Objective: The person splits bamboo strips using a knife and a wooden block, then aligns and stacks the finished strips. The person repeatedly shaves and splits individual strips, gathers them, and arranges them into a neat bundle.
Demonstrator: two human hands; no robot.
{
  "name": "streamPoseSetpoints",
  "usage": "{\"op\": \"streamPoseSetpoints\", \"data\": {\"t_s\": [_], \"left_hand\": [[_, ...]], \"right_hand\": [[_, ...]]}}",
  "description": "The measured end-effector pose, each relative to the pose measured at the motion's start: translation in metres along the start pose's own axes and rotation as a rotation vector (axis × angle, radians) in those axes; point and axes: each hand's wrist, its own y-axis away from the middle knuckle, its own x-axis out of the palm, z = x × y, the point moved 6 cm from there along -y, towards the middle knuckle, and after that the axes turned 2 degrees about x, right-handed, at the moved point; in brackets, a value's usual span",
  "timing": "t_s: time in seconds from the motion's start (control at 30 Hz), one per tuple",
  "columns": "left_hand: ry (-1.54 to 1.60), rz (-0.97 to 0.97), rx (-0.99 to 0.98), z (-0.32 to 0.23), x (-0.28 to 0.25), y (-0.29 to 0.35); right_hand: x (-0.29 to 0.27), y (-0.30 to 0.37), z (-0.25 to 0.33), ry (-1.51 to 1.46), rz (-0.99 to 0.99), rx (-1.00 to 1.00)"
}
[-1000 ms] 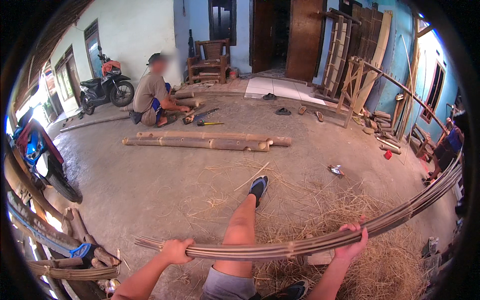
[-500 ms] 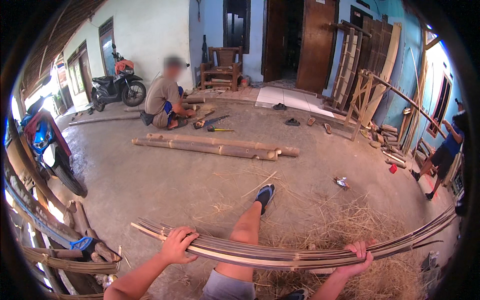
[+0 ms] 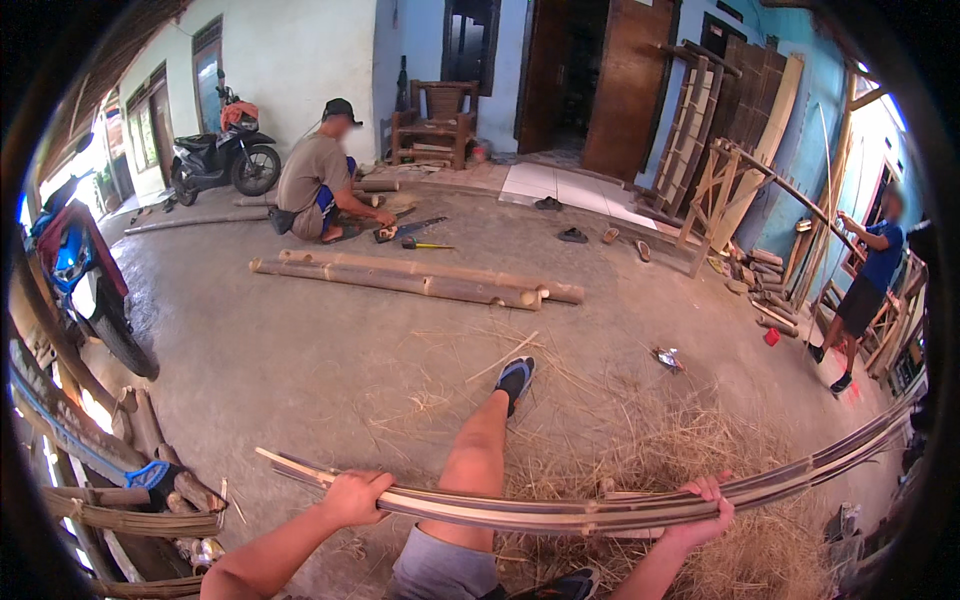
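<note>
A long bundle of thin bamboo strips (image 3: 560, 514) lies crosswise over my bent leg, its strips dark on one side and pale on the other. My left hand (image 3: 360, 497) is closed around it near the left end, where the tips fan out a little. Farther along, my right hand (image 3: 708, 510) grips the bundle, with the thumb below and the fingers over the top. Beyond the right hand the strips run on toward the picture's rim. Under the bundle, a heap of bamboo shavings (image 3: 690, 455) covers the floor.
Two thick bamboo poles (image 3: 400, 278) lie ahead. Behind them a person (image 3: 318, 180) crouches near a saw (image 3: 422, 227). Another person (image 3: 872, 265) stands at right by a wooden stand (image 3: 745, 190). A motorbike (image 3: 95, 290) and bundled strips (image 3: 140, 520) are at left.
My left hand has closed from spread fingers to a grip around the bundle, and the strips lie closer together. The view has shifted slightly, showing more of the person at right.
</note>
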Motion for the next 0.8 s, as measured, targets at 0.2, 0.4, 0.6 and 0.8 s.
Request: {"op": "streamPoseSetpoints", "data": {"t_s": [0.2,0.4,0.6,0.8], "left_hand": [[-0.079,-0.049,-0.080,0.005,-0.016,-0.008],[-0.178,0.094,-0.227,0.021,-0.017,0.000],[-0.016,0.227,-0.276,0.020,0.012,0.016],[-0.017,0.479,-0.269,0.006,0.020,0.032]], "right_hand": [[-0.010,-0.015,-0.013,0.130,-0.252,0.047],[-0.028,-0.013,-0.015,0.315,-0.535,-0.085],[-0.045,-0.008,-0.024,0.046,-0.459,-0.002],[-0.053,-0.002,-0.023,0.081,-0.528,0.011]]}}
